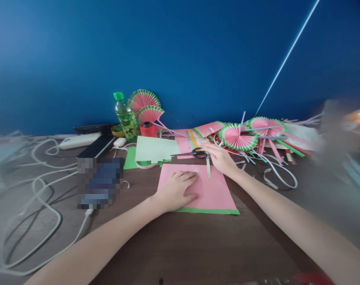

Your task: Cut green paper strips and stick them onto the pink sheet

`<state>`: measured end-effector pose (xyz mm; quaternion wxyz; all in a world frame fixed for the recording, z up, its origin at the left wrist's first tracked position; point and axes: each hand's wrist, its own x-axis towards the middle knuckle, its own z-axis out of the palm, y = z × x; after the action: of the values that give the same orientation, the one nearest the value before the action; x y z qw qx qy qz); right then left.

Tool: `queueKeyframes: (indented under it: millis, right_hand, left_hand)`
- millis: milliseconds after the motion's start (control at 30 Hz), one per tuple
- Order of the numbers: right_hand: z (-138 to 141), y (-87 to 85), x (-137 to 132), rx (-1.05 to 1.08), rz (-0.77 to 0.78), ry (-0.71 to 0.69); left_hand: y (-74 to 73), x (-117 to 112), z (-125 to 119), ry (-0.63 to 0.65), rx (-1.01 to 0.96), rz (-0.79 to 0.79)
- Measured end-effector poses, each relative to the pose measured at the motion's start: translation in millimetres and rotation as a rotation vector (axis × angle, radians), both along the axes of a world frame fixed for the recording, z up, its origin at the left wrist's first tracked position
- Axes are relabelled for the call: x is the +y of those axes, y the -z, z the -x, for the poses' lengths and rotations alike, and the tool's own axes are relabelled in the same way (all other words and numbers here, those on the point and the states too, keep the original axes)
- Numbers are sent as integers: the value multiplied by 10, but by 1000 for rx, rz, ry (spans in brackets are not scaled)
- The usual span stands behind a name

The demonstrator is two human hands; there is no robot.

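My left hand (176, 190) lies flat, fingers together, on a pink paper sheet (211, 192) that rests on a green sheet (209, 211) on the brown table. My right hand (220, 158) reaches past the pink sheet's far edge; its fingers are stretched toward the black-handled scissors (197, 153) and touch or nearly touch them. A thin pale paper strip (208, 167) lies just beside that hand.
Pink-and-green paper fans (238, 136) and loose strips crowd the back right. A green-capped bottle (125, 115), a red cup (148, 129), pale green sheets (156, 149), a blurred phone (99, 183) and white cables (40, 186) lie left. A blue wall stands behind.
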<state>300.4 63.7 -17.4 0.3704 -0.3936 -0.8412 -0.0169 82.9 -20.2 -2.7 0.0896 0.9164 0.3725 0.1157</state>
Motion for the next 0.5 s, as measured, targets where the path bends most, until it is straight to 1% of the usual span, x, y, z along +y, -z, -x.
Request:
queueKeyframes:
  millis: [67, 100, 133, 200, 300, 367, 500]
  right_hand:
    - [-23, -26, -14, 97, 13, 123]
    - [-30, -36, -24, 108, 47, 188]
    - [-36, -43, -34, 89, 98, 242]
    - [-48, -51, -52, -2, 215, 289]
    - [-92, -75, -66, -135, 352, 257]
    - [-142, -119, -76, -194, 450, 205]
    - [-244, -256, -124, -320, 680, -14]
  left_hand:
    - [-5, -27, -19, -38, -17, 72]
    - [0, -35, -27, -56, -30, 94]
    - [8, -40, -34, -74, -44, 105]
    - [28, -37, -41, -99, -77, 110]
    - [52, -17, -42, -94, -107, 97]
    - [59, -4, -45, -84, -118, 87]
    - [69, 13, -49, -96, -172, 62]
